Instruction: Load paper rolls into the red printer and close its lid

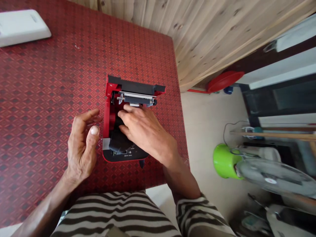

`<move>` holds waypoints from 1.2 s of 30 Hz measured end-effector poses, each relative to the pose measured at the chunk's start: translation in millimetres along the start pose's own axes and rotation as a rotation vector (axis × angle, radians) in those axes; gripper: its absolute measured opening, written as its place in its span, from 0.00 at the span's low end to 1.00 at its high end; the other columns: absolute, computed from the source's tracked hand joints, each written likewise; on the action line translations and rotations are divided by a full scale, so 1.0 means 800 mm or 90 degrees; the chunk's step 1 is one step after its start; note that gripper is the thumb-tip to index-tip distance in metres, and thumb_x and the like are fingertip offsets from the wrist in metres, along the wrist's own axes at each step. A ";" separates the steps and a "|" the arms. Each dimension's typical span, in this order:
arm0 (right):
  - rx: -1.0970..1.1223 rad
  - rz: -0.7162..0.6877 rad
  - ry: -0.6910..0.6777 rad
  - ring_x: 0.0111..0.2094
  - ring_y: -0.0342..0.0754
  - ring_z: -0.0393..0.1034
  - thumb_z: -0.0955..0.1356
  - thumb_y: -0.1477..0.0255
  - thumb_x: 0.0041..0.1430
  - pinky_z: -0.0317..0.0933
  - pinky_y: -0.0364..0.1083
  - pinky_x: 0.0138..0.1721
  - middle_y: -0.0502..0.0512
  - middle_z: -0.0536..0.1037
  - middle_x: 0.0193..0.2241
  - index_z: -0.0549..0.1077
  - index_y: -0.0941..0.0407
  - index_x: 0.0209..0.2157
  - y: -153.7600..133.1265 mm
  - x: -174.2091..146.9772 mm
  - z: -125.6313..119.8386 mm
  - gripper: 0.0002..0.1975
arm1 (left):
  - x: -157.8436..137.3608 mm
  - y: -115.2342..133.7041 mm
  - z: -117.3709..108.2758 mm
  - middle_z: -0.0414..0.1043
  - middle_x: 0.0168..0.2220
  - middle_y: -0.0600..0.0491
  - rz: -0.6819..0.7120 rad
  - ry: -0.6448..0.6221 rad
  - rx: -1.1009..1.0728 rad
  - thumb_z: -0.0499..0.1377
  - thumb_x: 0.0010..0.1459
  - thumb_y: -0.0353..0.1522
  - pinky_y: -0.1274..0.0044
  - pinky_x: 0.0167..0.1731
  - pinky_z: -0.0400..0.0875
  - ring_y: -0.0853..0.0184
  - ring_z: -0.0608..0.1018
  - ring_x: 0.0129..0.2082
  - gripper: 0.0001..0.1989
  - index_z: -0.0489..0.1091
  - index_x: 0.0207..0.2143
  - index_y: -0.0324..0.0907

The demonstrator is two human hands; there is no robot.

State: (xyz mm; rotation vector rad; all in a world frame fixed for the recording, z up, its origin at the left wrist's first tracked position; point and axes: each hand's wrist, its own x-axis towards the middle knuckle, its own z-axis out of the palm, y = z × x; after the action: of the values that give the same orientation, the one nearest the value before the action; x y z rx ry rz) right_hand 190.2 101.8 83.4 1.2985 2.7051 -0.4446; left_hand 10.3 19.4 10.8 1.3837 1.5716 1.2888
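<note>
A red-and-black machine with a roller, which looks like a small label printer (106, 115), stands on the table with its lid raised. Across the lid's inner side runs a dark roller (137, 99) with metal ends. My right hand (145, 131) reaches into the bay from the right, its fingers curled and closed; what they grip, if anything, is hidden. Below the fingers lies a soft-looking black piece (120, 141), over the machine's front panel. My left hand (82, 144) is beside the left wall, fingers loosely bent and apart, holding nothing.
The table (49, 98) has a red patterned cover. A white device (23, 28) lies at the far left. Wooden planks (158, 13) rise behind the table. On the floor side to the right are a green bucket (223, 161), a fan (274, 176) and a red basin (224, 81).
</note>
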 end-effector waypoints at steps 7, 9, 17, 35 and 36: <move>0.021 0.050 0.059 0.46 0.52 0.79 0.68 0.75 0.72 0.62 0.49 0.37 0.56 0.84 0.45 0.79 0.56 0.44 -0.007 -0.014 -0.007 0.06 | 0.002 0.001 -0.003 0.80 0.51 0.47 -0.009 -0.009 0.006 0.54 0.73 0.47 0.58 0.53 0.76 0.54 0.82 0.51 0.22 0.75 0.62 0.50; 0.035 0.054 0.074 0.46 0.51 0.79 0.69 0.74 0.72 0.63 0.49 0.38 0.55 0.84 0.45 0.79 0.56 0.44 -0.005 -0.019 -0.004 0.05 | 0.002 0.002 -0.003 0.80 0.50 0.48 -0.009 -0.012 0.008 0.54 0.73 0.47 0.58 0.52 0.76 0.54 0.82 0.51 0.22 0.75 0.62 0.51; 0.036 0.075 0.044 0.41 0.52 0.81 0.67 0.73 0.72 0.64 0.49 0.34 0.55 0.85 0.45 0.77 0.54 0.52 -0.006 -0.017 -0.008 0.10 | 0.004 0.007 -0.003 0.81 0.50 0.50 0.017 -0.026 0.082 0.56 0.71 0.47 0.61 0.50 0.76 0.56 0.82 0.47 0.22 0.76 0.60 0.50; 0.179 0.060 0.025 0.44 0.52 0.79 0.65 0.67 0.76 0.67 0.49 0.44 0.55 0.85 0.44 0.76 0.55 0.49 0.004 -0.017 -0.014 0.10 | 0.000 0.003 -0.005 0.76 0.63 0.41 0.023 -0.115 0.044 0.58 0.71 0.44 0.51 0.61 0.72 0.48 0.78 0.61 0.28 0.67 0.69 0.45; 0.211 0.051 0.031 0.45 0.51 0.79 0.66 0.67 0.76 0.67 0.49 0.47 0.55 0.85 0.44 0.76 0.56 0.50 0.007 -0.018 -0.015 0.10 | 0.000 0.003 -0.005 0.76 0.63 0.41 0.024 -0.115 0.047 0.58 0.71 0.44 0.51 0.60 0.72 0.48 0.78 0.61 0.28 0.67 0.69 0.46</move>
State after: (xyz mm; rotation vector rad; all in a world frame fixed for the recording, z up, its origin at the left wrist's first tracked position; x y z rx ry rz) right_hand 203.9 97.5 96.7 1.5061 2.6873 -0.8937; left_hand 7.5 18.3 14.2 1.5370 1.4887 1.1045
